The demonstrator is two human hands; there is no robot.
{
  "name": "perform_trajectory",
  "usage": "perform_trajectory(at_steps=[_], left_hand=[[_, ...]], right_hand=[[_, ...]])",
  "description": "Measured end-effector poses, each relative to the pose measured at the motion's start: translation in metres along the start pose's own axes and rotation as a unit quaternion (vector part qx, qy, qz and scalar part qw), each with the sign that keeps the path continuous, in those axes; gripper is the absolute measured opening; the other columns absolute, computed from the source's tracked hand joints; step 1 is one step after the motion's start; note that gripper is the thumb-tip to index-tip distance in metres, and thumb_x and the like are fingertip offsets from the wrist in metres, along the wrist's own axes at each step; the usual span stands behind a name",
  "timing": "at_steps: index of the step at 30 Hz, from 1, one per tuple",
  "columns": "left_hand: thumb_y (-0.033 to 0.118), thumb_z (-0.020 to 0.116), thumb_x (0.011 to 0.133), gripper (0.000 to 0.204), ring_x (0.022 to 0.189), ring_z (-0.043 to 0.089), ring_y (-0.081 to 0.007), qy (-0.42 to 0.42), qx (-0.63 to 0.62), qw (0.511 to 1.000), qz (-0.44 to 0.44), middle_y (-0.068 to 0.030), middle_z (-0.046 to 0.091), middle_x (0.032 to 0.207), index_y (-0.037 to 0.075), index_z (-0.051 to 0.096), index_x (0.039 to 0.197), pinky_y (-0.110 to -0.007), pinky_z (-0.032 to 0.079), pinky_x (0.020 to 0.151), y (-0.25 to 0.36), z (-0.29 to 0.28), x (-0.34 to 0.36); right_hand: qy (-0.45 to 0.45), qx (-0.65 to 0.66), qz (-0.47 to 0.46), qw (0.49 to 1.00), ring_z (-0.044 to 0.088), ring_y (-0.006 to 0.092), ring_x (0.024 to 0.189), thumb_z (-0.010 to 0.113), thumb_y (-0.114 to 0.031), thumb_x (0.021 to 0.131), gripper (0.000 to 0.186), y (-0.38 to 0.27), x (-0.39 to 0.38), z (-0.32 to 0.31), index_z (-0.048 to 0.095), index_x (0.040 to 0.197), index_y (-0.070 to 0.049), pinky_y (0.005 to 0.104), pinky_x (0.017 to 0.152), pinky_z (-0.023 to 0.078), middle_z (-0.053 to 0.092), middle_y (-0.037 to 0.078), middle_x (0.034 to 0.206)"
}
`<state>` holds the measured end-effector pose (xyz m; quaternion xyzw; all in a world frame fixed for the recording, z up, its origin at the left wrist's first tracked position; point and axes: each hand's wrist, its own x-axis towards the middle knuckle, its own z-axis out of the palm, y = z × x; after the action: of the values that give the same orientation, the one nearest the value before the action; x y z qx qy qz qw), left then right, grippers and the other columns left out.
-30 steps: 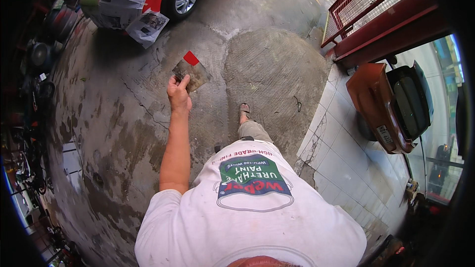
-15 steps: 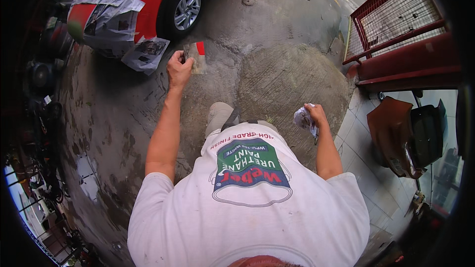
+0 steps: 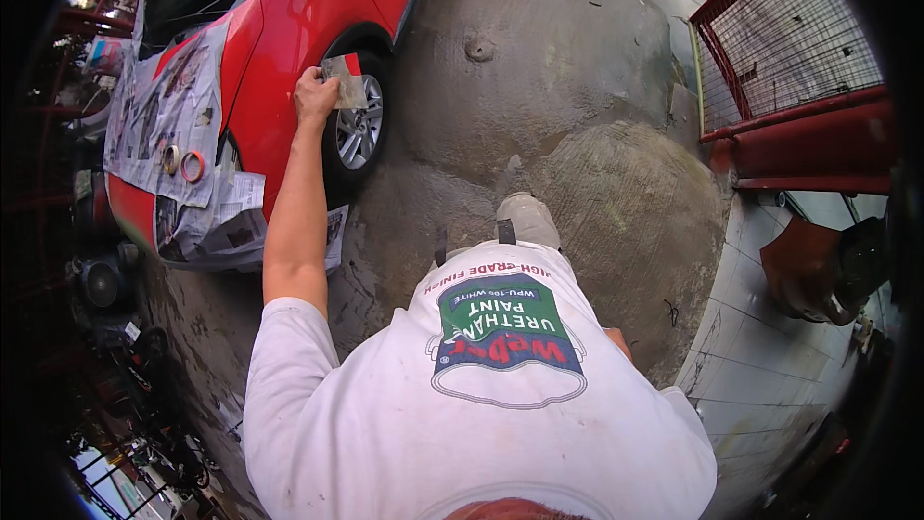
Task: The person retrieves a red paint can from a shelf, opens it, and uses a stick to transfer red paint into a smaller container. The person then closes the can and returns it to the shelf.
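My left hand [image 3: 313,98] is raised and closed on a thin, flat card [image 3: 347,91], greyish and streaked, with a red patch in one upper corner. The card overlaps the front wheel [image 3: 358,140] of a red car [image 3: 296,19] in my line of sight; I cannot tell whether it touches the car. Of my right arm only a sliver of skin shows beside my shirt, and my right hand is hidden behind my body.
Newspaper sheets [image 3: 178,101] cover the car's front, with two tape rolls, one tan [image 3: 170,160] and one orange [image 3: 192,167], lying on them. Wet concrete [image 3: 539,48] stretches ahead. A red mesh gate [image 3: 775,39] and a brown car panel [image 3: 804,270] stand at the right.
I have stepped closer to the car. My left hand has gone left and forward with the card. My right hand, which held a crumpled white rag, has dropped out of sight.
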<state>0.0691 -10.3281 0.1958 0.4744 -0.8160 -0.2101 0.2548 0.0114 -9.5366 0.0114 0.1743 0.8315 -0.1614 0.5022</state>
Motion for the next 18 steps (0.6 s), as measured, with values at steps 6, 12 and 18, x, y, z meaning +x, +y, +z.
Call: perform_trajectory(at_steps=[6, 12, 18], left_hand=[[0.023, 0.074, 0.077, 0.04, 0.099, 0.073, -0.0374, 0.012, 0.014, 0.999, 0.03, -0.0224, 0.074, 0.102, 0.002, 0.069, 0.112, -0.044, 0.055, 0.089, 0.012, 0.103, 0.193], [0.003, 0.076, 0.084, 0.032, 0.091, 0.072, -0.023, 0.047, -0.286, 0.955, -0.056, -0.0119, 0.074, 0.104, 0.003, 0.067, 0.114, -0.039, 0.059, 0.08, -0.063, 0.194, 0.338], [-0.003, 0.073, 0.089, 0.02, 0.082, 0.069, -0.0183, 0.02, -0.375, 0.915, -0.149, -0.0073, 0.072, 0.093, 0.002, 0.069, 0.108, -0.035, 0.059, 0.068, -0.026, 0.267, 0.415]], right_hand=[[-0.022, 0.134, 0.099, 0.986, 0.07, 0.0292, 0.106, 0.079, -0.027, 0.089, 0.053, -0.054, 0.142, 0.055, 0.067, 0.119, 0.015, 0.0463, 0.09, 0.052, 0.073, 0.026, 0.117], [0.058, 0.137, -0.129, 0.98, 0.07, 0.0259, 0.089, 0.077, -0.031, 0.09, 0.043, -0.377, 0.254, -0.007, 0.073, 0.1, 0.011, 0.0442, 0.081, 0.051, 0.076, 0.021, 0.097], [0.082, 0.214, -0.392, 0.891, 0.061, 0.0166, 0.074, 0.07, -0.037, 0.096, 0.042, -0.645, 0.106, -0.148, 0.075, 0.096, 0.005, 0.0363, 0.072, 0.049, 0.074, 0.009, 0.082]])
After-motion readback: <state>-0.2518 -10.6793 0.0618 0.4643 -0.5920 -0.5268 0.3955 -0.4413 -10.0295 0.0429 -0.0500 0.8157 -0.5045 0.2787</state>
